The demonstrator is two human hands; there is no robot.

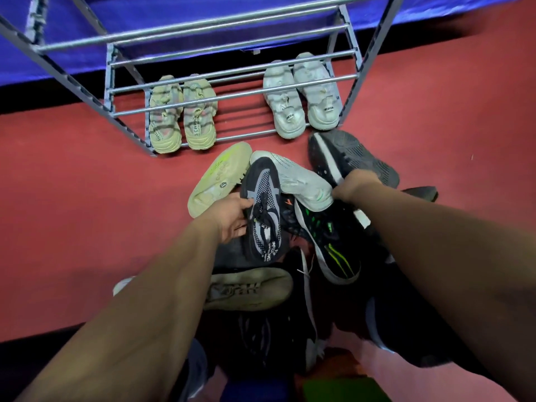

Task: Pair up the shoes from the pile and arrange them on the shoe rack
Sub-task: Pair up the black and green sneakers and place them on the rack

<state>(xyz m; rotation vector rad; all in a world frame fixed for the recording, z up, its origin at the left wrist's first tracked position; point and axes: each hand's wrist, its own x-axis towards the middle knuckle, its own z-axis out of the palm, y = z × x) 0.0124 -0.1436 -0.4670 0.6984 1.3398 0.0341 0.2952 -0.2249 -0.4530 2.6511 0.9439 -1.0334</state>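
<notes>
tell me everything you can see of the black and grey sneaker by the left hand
The black and grey sneaker lies upright atop the pile, toe towards the rack. Black upper, grey dotted mesh panels, black laces, white lettering near the heel. The left hand grips its left side; a pale grey shoe touches its right.

Both forearms are seen bare up to the wrists. The left hand (232,219) and the right hand (352,185) are likewise bare. Under the forearm behind the left hand, blurred blue-grey cloth (198,369) is glimpsed.
</notes>
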